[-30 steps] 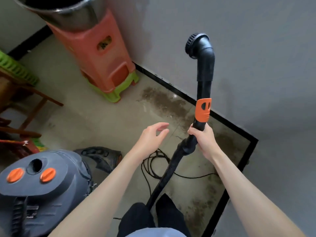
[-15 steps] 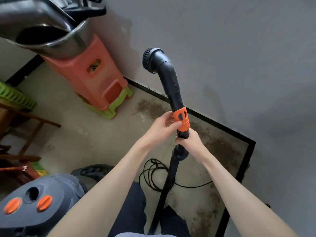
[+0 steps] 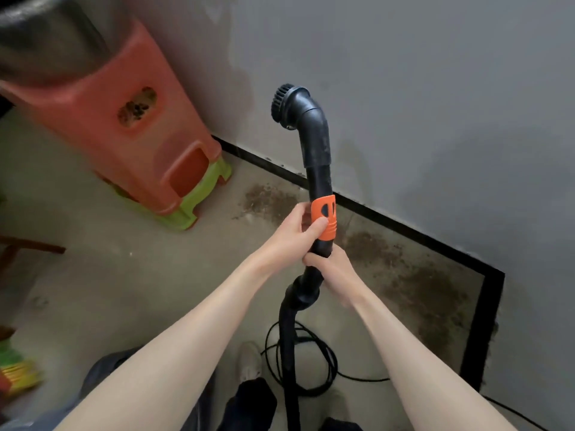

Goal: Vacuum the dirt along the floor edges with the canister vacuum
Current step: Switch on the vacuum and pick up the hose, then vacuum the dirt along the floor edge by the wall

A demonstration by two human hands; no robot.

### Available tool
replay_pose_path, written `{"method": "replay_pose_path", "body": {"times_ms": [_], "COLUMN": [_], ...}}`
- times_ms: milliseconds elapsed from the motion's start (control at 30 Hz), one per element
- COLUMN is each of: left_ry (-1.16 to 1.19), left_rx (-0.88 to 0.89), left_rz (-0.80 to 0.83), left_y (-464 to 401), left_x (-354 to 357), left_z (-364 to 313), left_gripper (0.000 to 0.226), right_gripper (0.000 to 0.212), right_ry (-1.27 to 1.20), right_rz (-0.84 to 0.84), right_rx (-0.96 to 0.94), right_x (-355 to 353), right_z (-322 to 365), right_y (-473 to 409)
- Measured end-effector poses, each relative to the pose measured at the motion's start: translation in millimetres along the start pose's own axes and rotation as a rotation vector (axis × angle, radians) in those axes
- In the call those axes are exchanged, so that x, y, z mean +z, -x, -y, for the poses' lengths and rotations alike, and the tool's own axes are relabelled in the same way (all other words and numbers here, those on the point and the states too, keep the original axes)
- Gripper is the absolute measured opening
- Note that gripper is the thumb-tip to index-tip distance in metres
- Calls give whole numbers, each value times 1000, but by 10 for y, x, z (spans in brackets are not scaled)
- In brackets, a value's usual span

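**Vacuum wand held upright in both hands, clear of the floor**

Far left, an orange stool (image 3: 130,126) sits nested on a green stool (image 3: 199,206), on the floor (image 3: 93,275) against the grey wall (image 3: 435,104). The left hand (image 3: 295,231) grips the vacuum wand (image 3: 317,169) at its orange collar (image 3: 325,219), thumb across the collar. The right hand (image 3: 329,265) grasps the wand directly below, touching the left hand. The round brush head (image 3: 284,102) at the wand's top faces left, raised well above the floor. The hose (image 3: 289,337) drops from the wand past a coiled black cable (image 3: 314,368). Dirt patches (image 3: 420,290) lie along the black skirting (image 3: 404,231), running toward the right-hand floor corner.
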State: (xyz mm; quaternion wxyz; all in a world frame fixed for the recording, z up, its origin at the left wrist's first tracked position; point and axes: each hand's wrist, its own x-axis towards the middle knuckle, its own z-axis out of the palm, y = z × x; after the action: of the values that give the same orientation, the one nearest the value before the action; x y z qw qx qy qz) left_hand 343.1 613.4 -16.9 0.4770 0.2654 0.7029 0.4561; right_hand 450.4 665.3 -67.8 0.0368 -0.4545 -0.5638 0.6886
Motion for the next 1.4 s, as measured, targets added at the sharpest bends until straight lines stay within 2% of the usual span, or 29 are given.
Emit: {"method": "replay_pose_path", "body": {"times_ms": [167,300,467,667,767,867,933,1033,1167,1267,1400], "left_ry": [-22,-50,30,34,16,27,101,262,375,661,1039], "left_rx": [-29,-44,-49,-98,-96,-121,-151,-173,-160,-148,-137], "left_rz": [-44,-34,-97,-163,-217,-291,-341,-403,-452,-533,-549], "left_y": [-665,-1184,-1791,-2388,-2577,-2712,-2777,-2840,-2843,-2769,-2648], "left_x": [-195,-213,-167,-227,-439,-667,-772,-877,-982,-1094,-1337], "left_z": [732,1390,2377,3270,3589,3912,4115,4330,4555,4649,4843], "left_gripper": [42,39,29,33,23,28,31,27,29,23,24], "right_gripper": [19,20,23,23,22,18,15,30,29,20,21], "right_ry": [-185,-334,-314,-453,-322,-135,7,181,167,39,222], "right_rz": [-21,1,2,162,188,238,298,368,384,506,586], "right_rx": [27,8,-56,-37,-38,-83,-103,-97,-87,-2,-20], "right_x": [398,570,652,871,1021,1160,1252,1375,1511,1585,1656], "right_z": [-523,-1095,-1894,-2500,-2646,-2789,-2928,-3110,-3234,-3414,-3759], "right_y": [-776,-1352,-2214,-3006,-3362,-3641,-3763,-3863,-3841,-3708,-3553]}}
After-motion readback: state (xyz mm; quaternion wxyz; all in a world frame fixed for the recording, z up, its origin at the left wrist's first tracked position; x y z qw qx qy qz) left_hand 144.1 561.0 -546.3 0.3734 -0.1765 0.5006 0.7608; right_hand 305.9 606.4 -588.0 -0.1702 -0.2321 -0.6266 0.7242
